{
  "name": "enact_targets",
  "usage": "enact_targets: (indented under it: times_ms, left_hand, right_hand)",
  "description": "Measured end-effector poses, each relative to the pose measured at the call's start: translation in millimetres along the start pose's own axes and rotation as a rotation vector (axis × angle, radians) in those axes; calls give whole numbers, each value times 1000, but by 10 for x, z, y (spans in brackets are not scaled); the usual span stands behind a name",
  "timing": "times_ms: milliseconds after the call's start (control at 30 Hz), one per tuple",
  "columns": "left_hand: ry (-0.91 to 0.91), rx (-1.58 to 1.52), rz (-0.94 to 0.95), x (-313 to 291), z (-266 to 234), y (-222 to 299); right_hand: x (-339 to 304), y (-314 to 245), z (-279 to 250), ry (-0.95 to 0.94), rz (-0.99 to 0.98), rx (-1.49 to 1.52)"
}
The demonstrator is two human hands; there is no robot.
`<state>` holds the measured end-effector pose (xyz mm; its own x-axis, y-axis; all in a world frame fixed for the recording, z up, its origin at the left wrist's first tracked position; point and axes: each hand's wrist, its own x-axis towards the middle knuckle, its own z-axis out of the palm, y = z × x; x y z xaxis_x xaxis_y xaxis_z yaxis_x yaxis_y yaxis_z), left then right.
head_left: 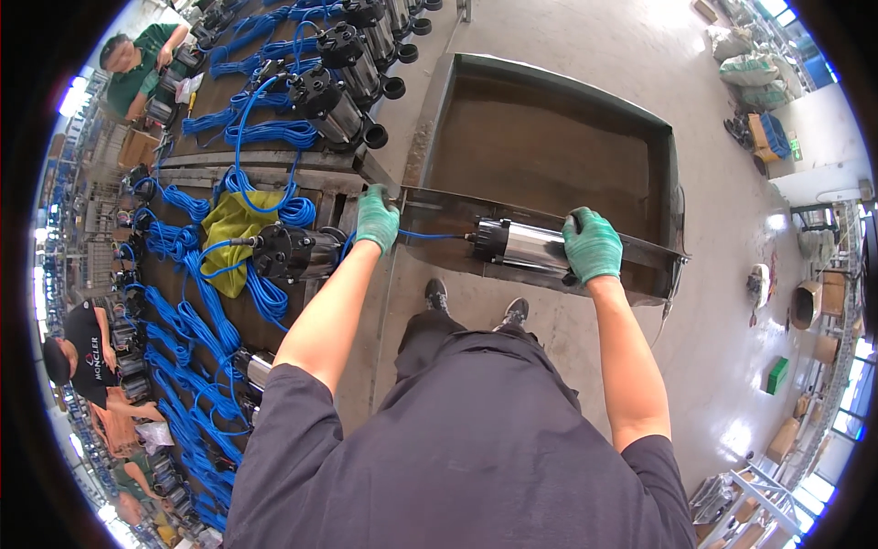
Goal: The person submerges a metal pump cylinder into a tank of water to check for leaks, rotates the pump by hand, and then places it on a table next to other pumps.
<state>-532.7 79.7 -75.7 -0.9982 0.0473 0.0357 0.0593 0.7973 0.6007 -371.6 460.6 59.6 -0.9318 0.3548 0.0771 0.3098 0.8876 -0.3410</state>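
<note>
Evidently, the right hand (593,243) gripped the pump (529,245), best kept level, at the tank's (428,128) near edge. The left hand's (377,220) hold was unclear.

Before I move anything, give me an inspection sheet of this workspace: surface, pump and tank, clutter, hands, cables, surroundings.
Surface: brown bench on the left, crowded with blue cable coils.
Job's things: steel-and-black pump on its side at the near part of the metal tank; its support is unclear.
Clutter: yellow-green cloth on the bench, beside another pump.
Hands: both green-gloved; right hand on the pump's right end, left hand at the tank's left corner, grip unclear.
Cables: blue cable runs from the pump's left end toward the left hand.
Surroundings: co-workers at far left; green box on the floor at right.
</note>
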Motion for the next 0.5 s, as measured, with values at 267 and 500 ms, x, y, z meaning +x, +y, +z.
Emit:
enact_targets:
  times_ms: [267,500]
  left_hand:
    - [-561,413,322,103,-541,509]
    - [-500,285,441,195,-612,746]
  right_hand:
    - [8,-29,-27,4,73,-6]
    - [27,-33,-17,0,92,5]
